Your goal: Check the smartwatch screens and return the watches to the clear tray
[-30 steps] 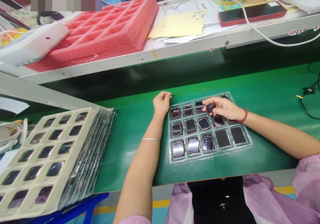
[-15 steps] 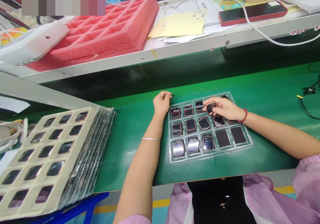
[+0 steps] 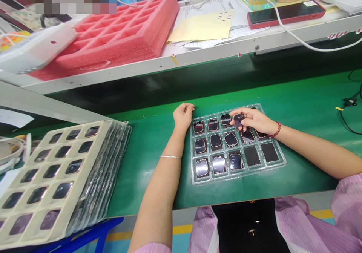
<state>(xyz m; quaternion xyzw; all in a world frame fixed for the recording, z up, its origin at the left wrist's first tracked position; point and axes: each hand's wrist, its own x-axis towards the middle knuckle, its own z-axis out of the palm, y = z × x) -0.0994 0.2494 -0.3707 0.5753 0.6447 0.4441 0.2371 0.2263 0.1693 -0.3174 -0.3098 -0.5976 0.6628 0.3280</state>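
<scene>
A clear plastic tray (image 3: 195, 180) lies on the green bench, with square watch bodies in most of its pockets. Two pockets at its near right corner show only dark bottoms, such as the black pocket floor (image 3: 252, 155). Over the far row, my right hand (image 3: 253, 121) pinches a watch body (image 3: 239, 120) between thumb and fingers, its dark screen facing up. My left hand (image 3: 183, 115) rests on the bench just past the tray's far left corner, fingers curled together. Whether anything is inside those fingers is hidden.
To the left stands a stack of trays (image 3: 102, 177), topped by a cream tray (image 3: 60, 130) of watch bodies. On the shelf above are a red foam tray (image 3: 158, 38), papers, and a phone (image 3: 285, 14). Black cables (image 3: 350, 101) lie at the far right.
The watch body in my right hand has tilted so its screen shows more fully. My right hand has shifted very slightly; my left hand stays put.
</scene>
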